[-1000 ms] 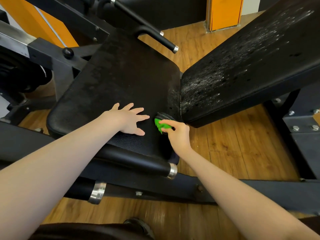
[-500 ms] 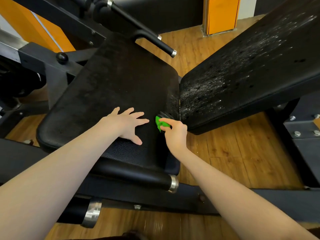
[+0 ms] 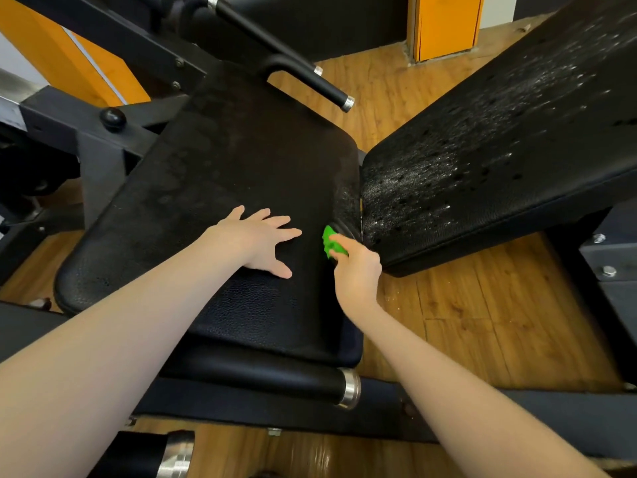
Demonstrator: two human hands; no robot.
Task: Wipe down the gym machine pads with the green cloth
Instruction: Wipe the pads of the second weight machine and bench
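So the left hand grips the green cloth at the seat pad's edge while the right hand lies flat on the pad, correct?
Not quite: the hands are swapped. In the head view the right hand grips the green cloth at the seat pad's edge, while the left hand lies flat on the pad.

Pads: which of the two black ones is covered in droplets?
The tilted backrest pad on the right, speckled with glistening droplets. The seat pad under the left hand looks matte.

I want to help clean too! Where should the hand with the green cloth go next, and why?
Probably up onto the sloped pad: it is speckled with droplets, and the right hand holding the green cloth sits right at its lower edge.
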